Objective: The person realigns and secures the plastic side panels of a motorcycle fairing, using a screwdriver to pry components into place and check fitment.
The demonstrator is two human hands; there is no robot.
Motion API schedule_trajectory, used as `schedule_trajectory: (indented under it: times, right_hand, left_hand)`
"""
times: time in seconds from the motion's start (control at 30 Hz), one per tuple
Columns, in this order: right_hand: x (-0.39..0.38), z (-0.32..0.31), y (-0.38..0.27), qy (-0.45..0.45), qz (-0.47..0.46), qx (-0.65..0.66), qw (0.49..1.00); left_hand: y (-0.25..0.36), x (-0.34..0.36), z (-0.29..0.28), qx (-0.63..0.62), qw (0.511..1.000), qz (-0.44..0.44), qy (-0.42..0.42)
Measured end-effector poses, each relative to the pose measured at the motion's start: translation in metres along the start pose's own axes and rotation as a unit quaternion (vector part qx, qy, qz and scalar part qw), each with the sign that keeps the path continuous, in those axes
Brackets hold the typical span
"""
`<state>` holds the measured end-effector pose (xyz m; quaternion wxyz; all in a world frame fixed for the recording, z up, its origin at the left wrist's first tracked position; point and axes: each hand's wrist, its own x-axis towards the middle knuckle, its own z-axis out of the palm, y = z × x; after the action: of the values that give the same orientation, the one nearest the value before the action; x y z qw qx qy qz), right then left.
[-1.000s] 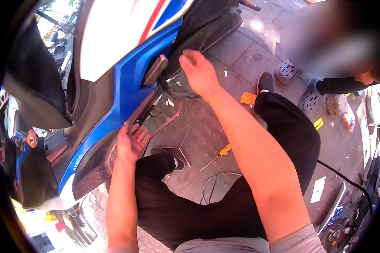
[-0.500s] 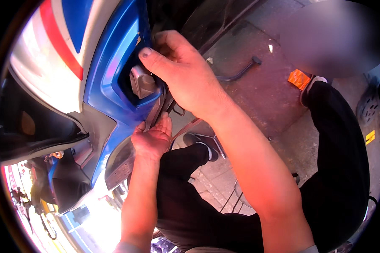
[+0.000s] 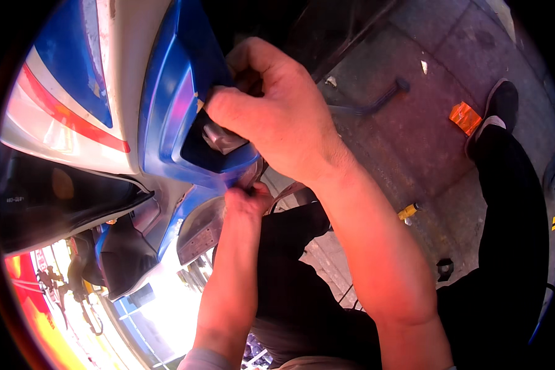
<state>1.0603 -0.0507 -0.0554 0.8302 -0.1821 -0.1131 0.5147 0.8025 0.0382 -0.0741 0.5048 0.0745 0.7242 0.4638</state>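
A blue plastic body panel (image 3: 176, 92) covers part of a scooter's side. At its right edge my right hand (image 3: 283, 108) is closed, thumb on the outer rim and fingers bent behind it out of sight. Inside the panel's opening, just below that thumb, sits a grey metal part (image 3: 223, 139). My left hand (image 3: 248, 200) is up against the panel's lower tip with its fingers curled. What lies between those fingers is hidden.
White bodywork with red and blue stripes (image 3: 74, 117) fills the upper left, above a black part (image 3: 61, 197). On the paved floor lie an orange wrapper (image 3: 465, 117), a yellow-handled tool (image 3: 408, 211) and a small dark piece (image 3: 444, 269). A dark bent bar (image 3: 385, 95) juts over the paving.
The view has shifted, so the scooter sits further right. My left hand has gone from open palm-up to curled at the panel's tip. My right hand stays on the panel's edge.
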Motion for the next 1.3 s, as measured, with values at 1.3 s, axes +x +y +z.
schedule_trajectory:
  times: [1.3]
  right_hand:
    - [-0.036,0.062,0.049,0.023,-0.083,-0.13,0.988]
  left_hand:
    - [0.04,-0.012,-0.052,-0.078,0.996,-0.023,0.036]
